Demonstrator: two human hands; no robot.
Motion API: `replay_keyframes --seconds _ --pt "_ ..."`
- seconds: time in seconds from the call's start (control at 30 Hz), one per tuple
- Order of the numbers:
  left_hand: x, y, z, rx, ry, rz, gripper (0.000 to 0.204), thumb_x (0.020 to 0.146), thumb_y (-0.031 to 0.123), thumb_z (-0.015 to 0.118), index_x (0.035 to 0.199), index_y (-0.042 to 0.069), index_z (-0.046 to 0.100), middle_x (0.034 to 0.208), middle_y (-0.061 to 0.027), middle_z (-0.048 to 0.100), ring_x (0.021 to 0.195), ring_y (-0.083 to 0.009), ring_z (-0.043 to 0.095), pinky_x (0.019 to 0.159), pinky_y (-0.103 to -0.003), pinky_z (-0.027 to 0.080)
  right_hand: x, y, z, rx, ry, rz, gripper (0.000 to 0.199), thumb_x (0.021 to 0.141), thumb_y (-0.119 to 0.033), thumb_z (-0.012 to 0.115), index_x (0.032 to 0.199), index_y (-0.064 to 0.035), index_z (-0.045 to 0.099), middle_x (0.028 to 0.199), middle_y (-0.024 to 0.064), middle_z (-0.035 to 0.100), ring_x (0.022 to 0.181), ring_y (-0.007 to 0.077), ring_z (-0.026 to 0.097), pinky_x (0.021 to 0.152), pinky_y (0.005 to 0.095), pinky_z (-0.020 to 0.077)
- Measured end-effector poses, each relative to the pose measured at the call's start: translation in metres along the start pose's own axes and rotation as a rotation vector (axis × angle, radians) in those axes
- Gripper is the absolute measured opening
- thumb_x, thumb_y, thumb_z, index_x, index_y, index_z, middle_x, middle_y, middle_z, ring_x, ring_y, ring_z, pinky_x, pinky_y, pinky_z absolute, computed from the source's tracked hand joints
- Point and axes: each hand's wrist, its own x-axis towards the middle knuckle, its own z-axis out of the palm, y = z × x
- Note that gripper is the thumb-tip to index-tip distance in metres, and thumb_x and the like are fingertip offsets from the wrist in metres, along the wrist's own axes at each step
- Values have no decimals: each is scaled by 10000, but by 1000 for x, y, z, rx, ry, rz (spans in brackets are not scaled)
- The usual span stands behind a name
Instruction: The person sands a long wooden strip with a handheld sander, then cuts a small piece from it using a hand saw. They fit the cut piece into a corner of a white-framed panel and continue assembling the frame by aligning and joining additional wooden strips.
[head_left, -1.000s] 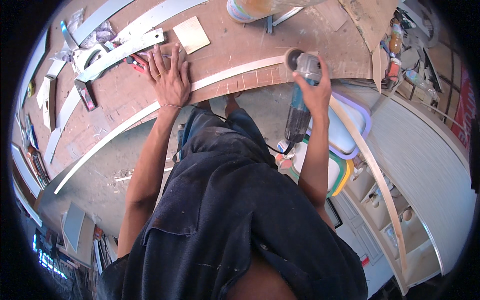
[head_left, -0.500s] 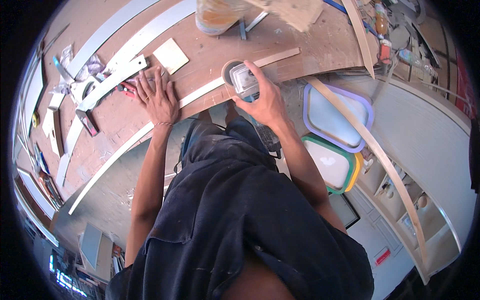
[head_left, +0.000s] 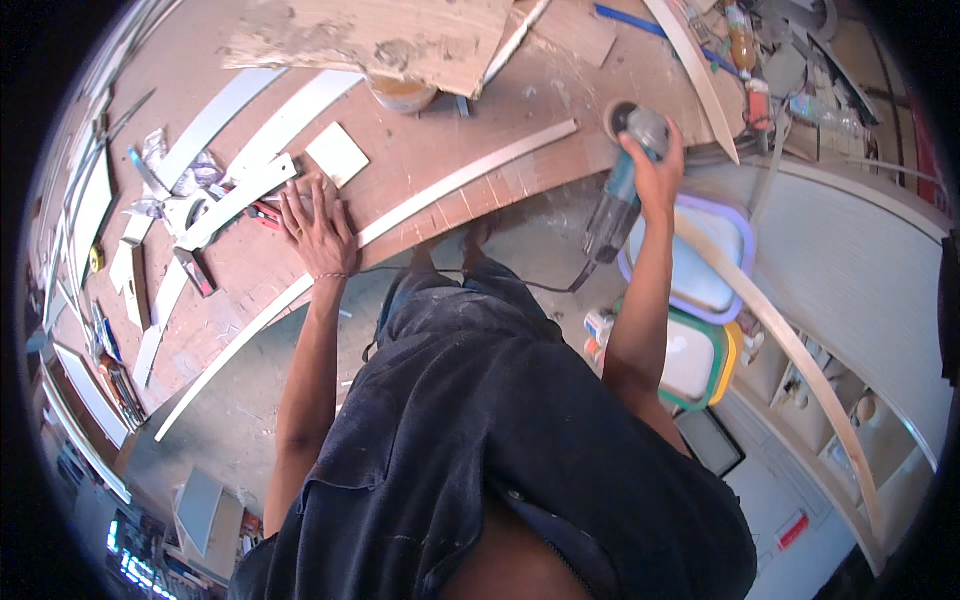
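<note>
Along the near edge of a brown wooden workbench [head_left: 530, 100], a person in a dark shirt [head_left: 430, 400] works with hands well apart. The left hand [head_left: 318, 232] lies flat with fingers spread, its heel over a long, narrow pale strip [head_left: 470, 178] that runs along the bench edge and juts past it at lower left. The right hand [head_left: 660, 172] is wrapped around the head of a teal-and-black angle grinder [head_left: 615, 200], whose round disc [head_left: 617, 121] sits just beyond the strip's right end, apart from it; whether the disc is spinning cannot be told. A thin black cord [head_left: 550, 290] trails from the tool's lower end. By the left fingertips are a red-handled tool [head_left: 264, 214], partly hidden, and a cream, square flat piece [head_left: 338, 155]. A lilac-rimmed, pale panel [head_left: 742, 240] stands below the right forearm.
</note>
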Motion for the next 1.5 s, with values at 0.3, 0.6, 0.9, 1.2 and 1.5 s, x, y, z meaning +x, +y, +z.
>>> replay_keyframes --seconds 0.3,0.6,0.9,1.2,1.5 --pt "-11 4 -3 -75 97 78 541 953 337 618 1440 131 501 1520 -127 430 1433 -322 343 1178 -476 202 -25 89 -34 1737 -316 386 759 833 -434 634 1433 -29 405 1285 268 546 1038 390 594 893 541 512" --pt "12 158 -58 -1046 -786 -53 582 971 523 551 1349 82 584 1306 -207 601 1254 -337 547 1091 -444 397 -63 117 -3 2000 -609 186 746 813 -312 709 1383 33 375 1234 196 475 1138 328 493 1070 448 422" --pt "-22 293 -24 -1843 -1752 -350 316 875 277 721 1030 23 616 803 -97 690 592 -145 651 524 -265 540 -78 61 -4 1376 -293 307 798 885 -615 358 1310 35 539 1145 184 627 1039 320 616 919 449 507" --pt "15 320 10 -777 -638 437 934 643 228 843 1405 -11 359 1132 -265 631 1015 -439 645 848 -500 522 -18 8 -2 670 -56 474 620 700 -283 878 1083 114 595 1085 179 639 916 298 656 792 460 570" --pt "33 223 -6 -493 -527 478 822 721 419 821 1382 53 496 1297 -238 561 1190 -403 567 1009 -485 456 95 51 20 171 -23 354 520 583 -228 818 927 117 634 951 192 677 801 302 677 695 424 576"
